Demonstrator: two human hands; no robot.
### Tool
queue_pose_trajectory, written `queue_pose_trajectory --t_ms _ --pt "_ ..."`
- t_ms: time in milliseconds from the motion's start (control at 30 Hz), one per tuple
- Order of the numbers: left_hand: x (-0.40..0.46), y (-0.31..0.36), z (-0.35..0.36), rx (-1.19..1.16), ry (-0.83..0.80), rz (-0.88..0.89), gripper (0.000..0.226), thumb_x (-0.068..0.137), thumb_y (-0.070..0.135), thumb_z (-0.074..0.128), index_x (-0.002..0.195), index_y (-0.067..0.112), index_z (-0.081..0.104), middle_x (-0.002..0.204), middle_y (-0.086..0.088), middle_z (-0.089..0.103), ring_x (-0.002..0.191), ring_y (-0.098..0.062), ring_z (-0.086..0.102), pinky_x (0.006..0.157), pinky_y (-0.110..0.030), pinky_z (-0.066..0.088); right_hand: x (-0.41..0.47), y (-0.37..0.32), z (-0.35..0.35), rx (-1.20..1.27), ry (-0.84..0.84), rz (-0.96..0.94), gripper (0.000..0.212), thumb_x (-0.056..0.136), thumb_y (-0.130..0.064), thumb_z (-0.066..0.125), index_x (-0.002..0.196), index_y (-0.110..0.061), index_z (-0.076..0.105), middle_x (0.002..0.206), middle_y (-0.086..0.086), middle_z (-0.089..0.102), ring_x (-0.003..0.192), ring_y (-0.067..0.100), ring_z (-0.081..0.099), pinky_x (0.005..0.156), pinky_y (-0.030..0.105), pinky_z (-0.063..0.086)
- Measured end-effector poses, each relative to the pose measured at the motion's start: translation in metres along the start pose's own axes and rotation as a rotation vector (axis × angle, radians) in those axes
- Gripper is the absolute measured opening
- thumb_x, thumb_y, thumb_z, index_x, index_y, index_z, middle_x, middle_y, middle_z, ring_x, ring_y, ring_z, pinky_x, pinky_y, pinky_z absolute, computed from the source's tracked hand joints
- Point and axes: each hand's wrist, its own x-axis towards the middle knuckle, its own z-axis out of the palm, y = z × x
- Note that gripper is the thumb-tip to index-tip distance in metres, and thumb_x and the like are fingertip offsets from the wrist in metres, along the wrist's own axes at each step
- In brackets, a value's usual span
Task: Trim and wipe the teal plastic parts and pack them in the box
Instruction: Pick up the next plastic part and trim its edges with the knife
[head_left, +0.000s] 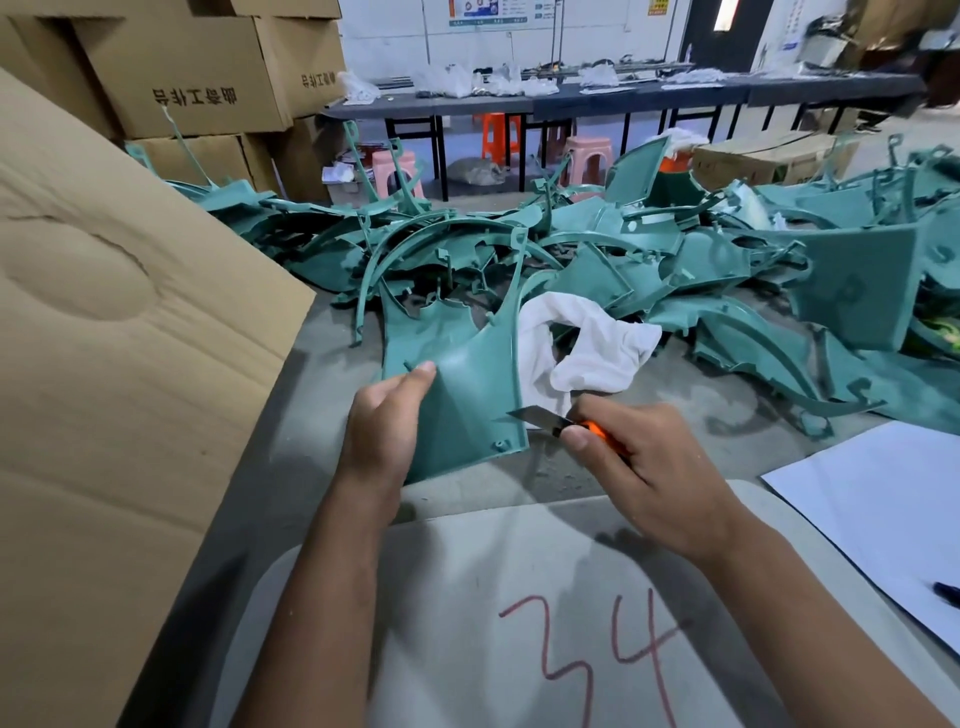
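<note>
Step in hand: trimming. Left hand (382, 415) grips teal part (462, 384), propped over table (322, 467); right hand (636, 457) pinches orange knife (558, 422), blade at part's right edge. Next: wiping with white cloth (582, 343).

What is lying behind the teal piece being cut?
Behind the held teal part lie a white cloth and a heap of teal parts. The part covers some of the cloth.

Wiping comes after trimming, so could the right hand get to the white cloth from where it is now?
Probably yes. The white cloth lies just beyond the right hand with nothing between them, but that hand's grip is full with the orange knife, which would have to be set down first.
</note>
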Motion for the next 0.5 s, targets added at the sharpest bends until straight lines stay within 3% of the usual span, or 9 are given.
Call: queue_pose_trajectory --t_ms 133,233,333,433,500 --pt "-0.002 -0.002 0.003 0.238 -0.163 0.089 0.089 0.073 0.076 0.053 0.086 -0.012 0.058 0.077 -0.011 0.057 0.072 -0.020 0.054 0.069 -0.037 0.038 0.000 -0.002 -0.003 -0.046 0.078 0.013 0.039 0.107 -0.042 0.046 0.077 -0.017 0.049 0.057 -0.013 0.041 0.052 0.011 0.043 0.050 0.034 0.036" --pt "-0.007 -0.005 0.010 0.202 -0.235 0.111 0.074 0.082 0.068 0.057 0.077 -0.005 0.059 0.075 -0.007 0.052 0.069 -0.017 0.047 0.066 -0.034 0.034 0.000 -0.002 -0.004 -0.085 0.170 0.038 0.037 0.107 -0.040 0.045 0.078 -0.017 0.048 0.055 -0.016 0.040 0.050 0.011 0.042 0.050 0.030 0.033" --pt "-0.006 -0.006 0.009 0.095 -0.232 0.099 0.053 0.093 0.056 0.061 0.072 0.008 0.057 0.063 -0.004 0.045 0.055 -0.015 0.040 0.052 -0.026 0.028 -0.001 0.005 -0.009 -0.127 0.295 0.108 0.037 0.107 -0.040 0.045 0.077 -0.019 0.045 0.052 -0.011 0.038 0.047 0.012 0.039 0.048 0.024 0.026" --pt "-0.004 -0.006 -0.001 0.073 -0.299 0.104 0.067 0.082 0.065 0.061 0.071 -0.001 0.054 0.064 -0.009 0.044 0.056 -0.018 0.040 0.051 -0.028 0.027 -0.002 0.015 -0.016 -0.187 0.400 0.213 0.038 0.108 -0.037 0.046 0.074 -0.022 0.043 0.050 -0.007 0.039 0.047 0.016 0.040 0.046 0.026 0.027" --pt "-0.005 -0.006 -0.007 0.138 -0.335 0.164 0.062 0.082 0.065 0.061 0.065 0.006 0.050 0.061 -0.006 0.044 0.055 -0.017 0.041 0.051 -0.026 0.029 -0.003 0.022 -0.019 -0.259 0.457 0.286 0.043 0.109 -0.037 0.047 0.069 -0.028 0.036 0.049 -0.008 0.038 0.049 0.013 0.043 0.046 0.022 0.027"
